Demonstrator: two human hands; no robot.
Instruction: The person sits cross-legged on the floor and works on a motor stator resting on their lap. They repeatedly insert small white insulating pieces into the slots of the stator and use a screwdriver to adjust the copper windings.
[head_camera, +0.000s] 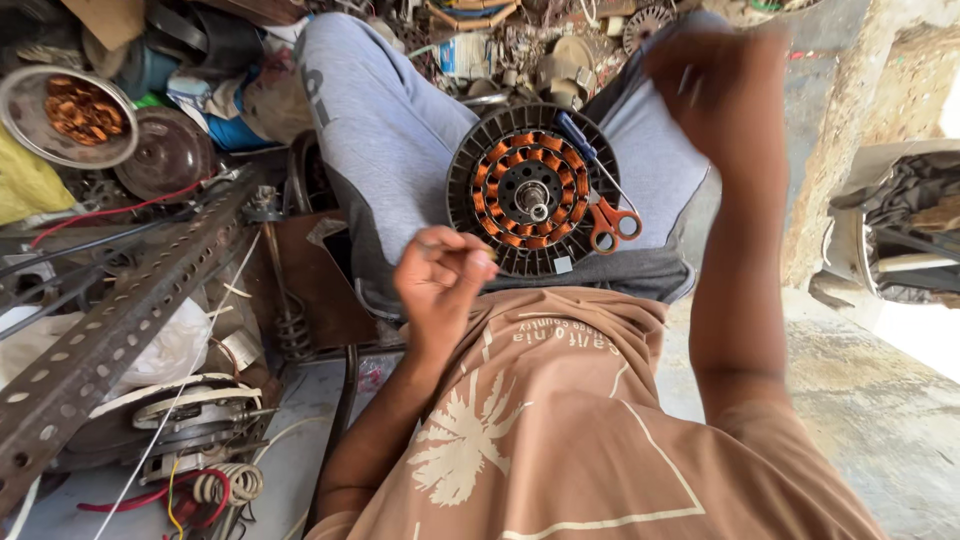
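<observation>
Head view, centre frame: black round stator (532, 190) with copper windings lies flat on my lap, on the grey trousers (390, 130). Perforated steel angle bar (120, 320) runs diagonally at left. Right hand (722, 92) raised upper right, blurred, can't tell what the fingers are doing. Left hand (440, 275) just below the stator, fingertips pinched together. Orange-handled scissors (610, 220) rest against the stator's right rim.

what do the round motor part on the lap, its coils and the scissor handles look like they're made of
Round motor part: its black ribbed ring looks like matte moulded plastic, though painted metal is possible. Coils: shiny orange-brown wound strands, most likely enamelled copper wire. Scissor handles: smooth, glossy orange loops, apparently plastic; the blades run thin and grey, seemingly steel.
</observation>
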